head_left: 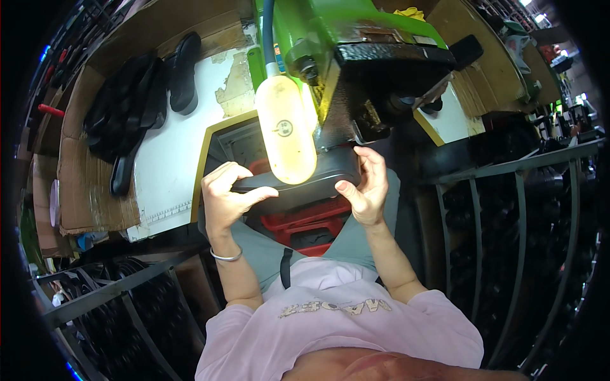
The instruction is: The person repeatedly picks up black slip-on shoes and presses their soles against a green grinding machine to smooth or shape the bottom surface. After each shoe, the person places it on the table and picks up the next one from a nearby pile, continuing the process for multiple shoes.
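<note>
A black shoe sole [298, 190] is held sideways between my two hands, under the dark head of a green machine [394, 70]. My left hand [227, 193] grips its narrower left end, thumb along the near side. Around its right end closes my right hand [367, 189], with the thumb on the near side and the fingers on the far side. The sole's far edge lies close to the machine's lower part; whether they touch I cannot tell. A yellow-white lamp [286, 133] on a blue cable hangs in front and hides part of the sole.
On the white tabletop [165, 171] at left, a cardboard box wall [73, 171] surrounds a pile of black soles [127, 105]. Another cardboard box [495, 70] stands at far right. Metal racks [521, 171] with black items flank me. A red plastic stool or crate [305, 222] shows below my hands.
</note>
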### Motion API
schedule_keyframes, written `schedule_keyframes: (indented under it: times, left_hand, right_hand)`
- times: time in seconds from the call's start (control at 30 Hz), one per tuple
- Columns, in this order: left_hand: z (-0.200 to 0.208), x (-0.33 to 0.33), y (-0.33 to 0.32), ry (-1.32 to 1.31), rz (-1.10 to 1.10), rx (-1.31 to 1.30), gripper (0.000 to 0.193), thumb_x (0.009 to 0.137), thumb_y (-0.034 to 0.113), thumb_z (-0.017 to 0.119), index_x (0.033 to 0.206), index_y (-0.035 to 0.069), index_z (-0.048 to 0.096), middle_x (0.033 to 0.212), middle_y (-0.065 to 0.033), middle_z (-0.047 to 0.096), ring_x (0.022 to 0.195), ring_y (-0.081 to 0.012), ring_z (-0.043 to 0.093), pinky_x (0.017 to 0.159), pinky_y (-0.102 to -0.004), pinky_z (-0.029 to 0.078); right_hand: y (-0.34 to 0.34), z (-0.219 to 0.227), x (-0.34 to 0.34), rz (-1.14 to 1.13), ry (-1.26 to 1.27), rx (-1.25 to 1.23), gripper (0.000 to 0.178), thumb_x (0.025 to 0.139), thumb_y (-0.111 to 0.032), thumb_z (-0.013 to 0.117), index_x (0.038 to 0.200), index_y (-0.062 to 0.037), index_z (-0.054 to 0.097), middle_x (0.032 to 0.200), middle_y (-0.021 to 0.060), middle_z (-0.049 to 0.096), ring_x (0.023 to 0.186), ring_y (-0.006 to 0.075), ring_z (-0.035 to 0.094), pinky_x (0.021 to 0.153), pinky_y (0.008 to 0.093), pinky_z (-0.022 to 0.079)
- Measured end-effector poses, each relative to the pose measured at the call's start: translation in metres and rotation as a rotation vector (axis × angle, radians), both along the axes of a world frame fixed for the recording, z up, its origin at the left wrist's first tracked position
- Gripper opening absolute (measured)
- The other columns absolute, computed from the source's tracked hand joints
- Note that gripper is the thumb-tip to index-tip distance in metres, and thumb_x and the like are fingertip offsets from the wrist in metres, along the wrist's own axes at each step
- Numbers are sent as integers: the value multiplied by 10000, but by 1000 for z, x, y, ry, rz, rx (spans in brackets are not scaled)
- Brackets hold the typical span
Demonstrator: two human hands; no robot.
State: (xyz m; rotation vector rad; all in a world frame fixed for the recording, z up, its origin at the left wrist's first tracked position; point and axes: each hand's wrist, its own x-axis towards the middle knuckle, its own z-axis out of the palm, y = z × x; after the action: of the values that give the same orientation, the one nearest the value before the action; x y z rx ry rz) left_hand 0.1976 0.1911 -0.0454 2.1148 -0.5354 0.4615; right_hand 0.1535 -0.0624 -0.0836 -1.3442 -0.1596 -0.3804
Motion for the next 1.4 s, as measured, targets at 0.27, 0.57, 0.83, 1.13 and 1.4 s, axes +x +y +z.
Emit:
schedule_keyframes:
  times: [0.27, 0.57, 0.83, 1.13, 1.4]
  left_hand:
    - [-3, -3, -8, 31, 56, -61, 410, 518, 206, 922, 630, 20, 574, 578, -62, 554, 501, -183, 520, 484, -282, 412]
    - [-77, -78, -21, 368, 135, -442, 451, 654, 324, 884, 677, 34, 539, 633, 38, 489, 594, -56, 430, 533, -225, 370]
    - [-125, -97, -62, 347, 37, -593, 463, 796, 400, 772, 898, -17, 600, 811, -37, 563, 726, -117, 550, 653, -248, 463]
    - [-93, 69, 60, -320, 512, 273, 403, 809, 178, 719, 1128, -16, 566, 1091, -165, 560, 1051, -336, 531, 864, -433, 441]
    - [-121, 202, 129, -74, 606, 446, 586, 716, 92, 782, 1225, -1, 506, 1167, -189, 536, 1101, -395, 479, 970, -463, 384]
  right_hand:
    - [-9, 6, 4, 49, 31, -2, 625, 743, -45, 805, 1252, -9, 444, 1111, 105, 580, 1015, 177, 566, 909, 300, 447]
    - [4, 3, 14, 170, 115, 21, 690, 630, 21, 862, 1168, -20, 433, 1062, 119, 600, 974, 186, 611, 869, 316, 500]
    - [-11, 21, -2, 221, 247, -165, 670, 601, -48, 900, 1163, -28, 537, 1011, 72, 601, 948, 147, 606, 787, 273, 514]
    - [-196, 98, -8, -645, -277, -708, 458, 661, 113, 755, 1073, 5, 585, 1038, 111, 599, 1011, 215, 591, 903, 312, 466]
    - [-340, -34, 84, -966, -148, -1196, 379, 613, 157, 542, 955, 2, 593, 1074, 183, 616, 1102, 363, 564, 943, 410, 451]
